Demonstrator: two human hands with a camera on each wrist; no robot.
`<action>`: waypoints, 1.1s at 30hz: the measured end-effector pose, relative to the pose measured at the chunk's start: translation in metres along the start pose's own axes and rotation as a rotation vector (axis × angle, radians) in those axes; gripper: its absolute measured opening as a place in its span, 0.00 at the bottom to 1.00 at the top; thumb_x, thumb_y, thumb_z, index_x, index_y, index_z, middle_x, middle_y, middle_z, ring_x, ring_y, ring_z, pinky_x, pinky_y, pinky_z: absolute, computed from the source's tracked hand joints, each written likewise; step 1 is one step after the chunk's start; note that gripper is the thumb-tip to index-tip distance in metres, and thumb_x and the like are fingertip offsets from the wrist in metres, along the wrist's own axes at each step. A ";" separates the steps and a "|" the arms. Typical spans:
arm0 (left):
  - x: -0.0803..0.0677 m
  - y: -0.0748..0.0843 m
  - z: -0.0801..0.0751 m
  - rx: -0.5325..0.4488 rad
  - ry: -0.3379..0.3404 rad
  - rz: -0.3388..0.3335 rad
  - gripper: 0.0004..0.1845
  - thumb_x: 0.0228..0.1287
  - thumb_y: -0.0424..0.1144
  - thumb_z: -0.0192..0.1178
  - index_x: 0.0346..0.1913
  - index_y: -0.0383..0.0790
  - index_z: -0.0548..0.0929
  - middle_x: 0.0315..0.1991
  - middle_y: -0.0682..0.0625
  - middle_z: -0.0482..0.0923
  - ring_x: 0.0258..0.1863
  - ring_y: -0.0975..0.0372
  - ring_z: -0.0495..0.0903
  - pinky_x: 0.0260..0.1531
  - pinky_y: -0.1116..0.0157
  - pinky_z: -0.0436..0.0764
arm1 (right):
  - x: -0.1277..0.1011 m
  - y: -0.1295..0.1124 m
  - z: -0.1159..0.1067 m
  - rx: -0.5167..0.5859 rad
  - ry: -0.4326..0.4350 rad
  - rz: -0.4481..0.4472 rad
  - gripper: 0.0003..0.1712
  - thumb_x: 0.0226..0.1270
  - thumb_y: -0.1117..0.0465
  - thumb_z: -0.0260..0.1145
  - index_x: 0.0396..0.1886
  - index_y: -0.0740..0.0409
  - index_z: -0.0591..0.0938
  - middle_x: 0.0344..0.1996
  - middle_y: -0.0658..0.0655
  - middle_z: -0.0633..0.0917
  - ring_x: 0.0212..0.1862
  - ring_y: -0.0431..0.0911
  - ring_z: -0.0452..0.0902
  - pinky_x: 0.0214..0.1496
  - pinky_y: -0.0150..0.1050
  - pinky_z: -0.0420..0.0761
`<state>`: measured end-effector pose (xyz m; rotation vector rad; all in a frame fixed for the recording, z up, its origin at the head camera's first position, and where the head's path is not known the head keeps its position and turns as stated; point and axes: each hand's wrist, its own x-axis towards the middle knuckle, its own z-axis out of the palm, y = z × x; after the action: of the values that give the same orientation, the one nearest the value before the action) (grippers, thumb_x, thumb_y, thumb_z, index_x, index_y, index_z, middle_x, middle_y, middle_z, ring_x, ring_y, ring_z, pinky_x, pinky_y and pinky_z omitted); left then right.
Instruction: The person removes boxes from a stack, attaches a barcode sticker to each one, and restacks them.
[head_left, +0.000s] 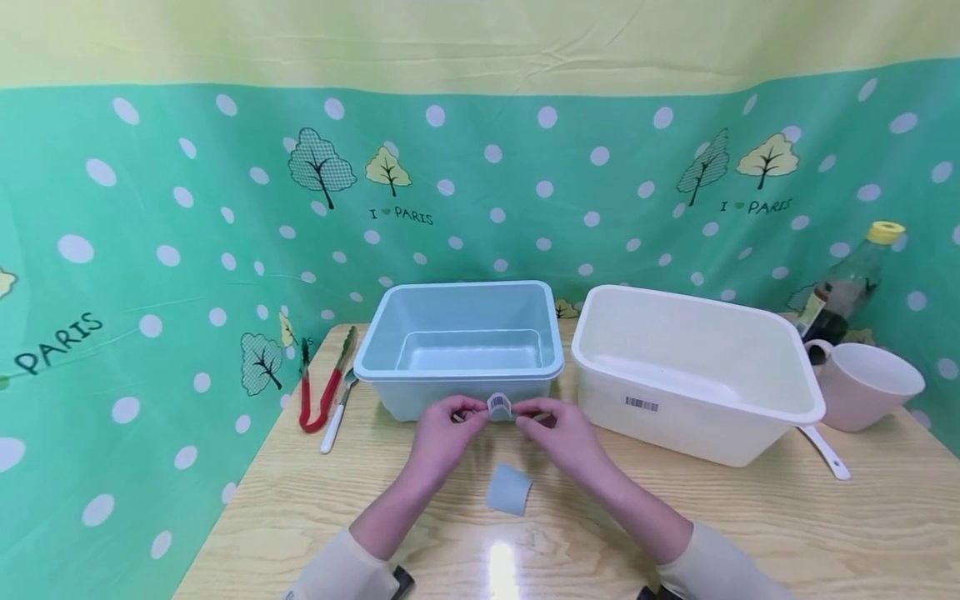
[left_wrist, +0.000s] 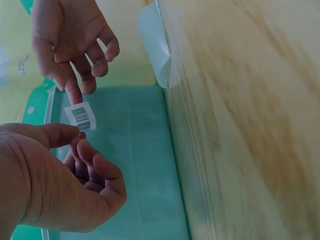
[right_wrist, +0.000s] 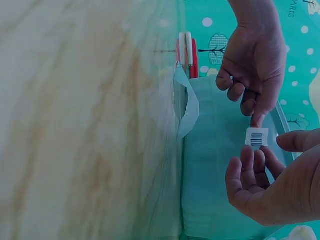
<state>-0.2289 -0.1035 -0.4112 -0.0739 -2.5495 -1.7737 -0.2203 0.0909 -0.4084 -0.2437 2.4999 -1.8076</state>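
Both hands hold a barcode sticker (head_left: 499, 406) between them, left hand (head_left: 444, 433) pinching it, right hand (head_left: 558, 432) touching it with a fingertip, before the blue tub (head_left: 459, 367).
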 end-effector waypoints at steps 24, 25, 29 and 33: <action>0.002 0.001 -0.002 -0.020 -0.007 -0.021 0.14 0.63 0.33 0.65 0.51 0.34 0.87 0.28 0.52 0.74 0.21 0.64 0.66 0.16 0.73 0.64 | 0.003 -0.001 0.006 0.073 -0.025 0.014 0.21 0.68 0.64 0.67 0.60 0.66 0.82 0.39 0.56 0.82 0.36 0.53 0.81 0.41 0.50 0.85; 0.002 0.001 -0.002 -0.015 -0.001 -0.020 0.14 0.63 0.33 0.65 0.51 0.34 0.87 0.28 0.52 0.74 0.20 0.64 0.66 0.16 0.73 0.64 | 0.003 -0.001 0.006 0.076 -0.024 0.015 0.22 0.68 0.64 0.67 0.60 0.66 0.81 0.39 0.56 0.82 0.36 0.53 0.81 0.41 0.50 0.85; 0.001 0.002 -0.003 0.014 0.055 -0.009 0.12 0.63 0.33 0.63 0.48 0.33 0.86 0.26 0.52 0.73 0.18 0.64 0.66 0.15 0.71 0.65 | 0.002 -0.001 0.005 0.089 -0.021 0.019 0.23 0.67 0.65 0.66 0.60 0.67 0.81 0.38 0.56 0.81 0.36 0.52 0.81 0.41 0.51 0.85; 0.000 0.002 -0.001 0.024 0.040 0.012 0.12 0.63 0.32 0.62 0.48 0.35 0.86 0.27 0.52 0.73 0.18 0.64 0.66 0.15 0.71 0.65 | 0.003 -0.001 0.004 0.097 -0.018 0.024 0.23 0.67 0.65 0.66 0.61 0.66 0.81 0.37 0.56 0.81 0.36 0.52 0.81 0.42 0.51 0.85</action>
<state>-0.2287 -0.1039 -0.4086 -0.0517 -2.5362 -1.7223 -0.2226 0.0863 -0.4083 -0.2232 2.3842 -1.9022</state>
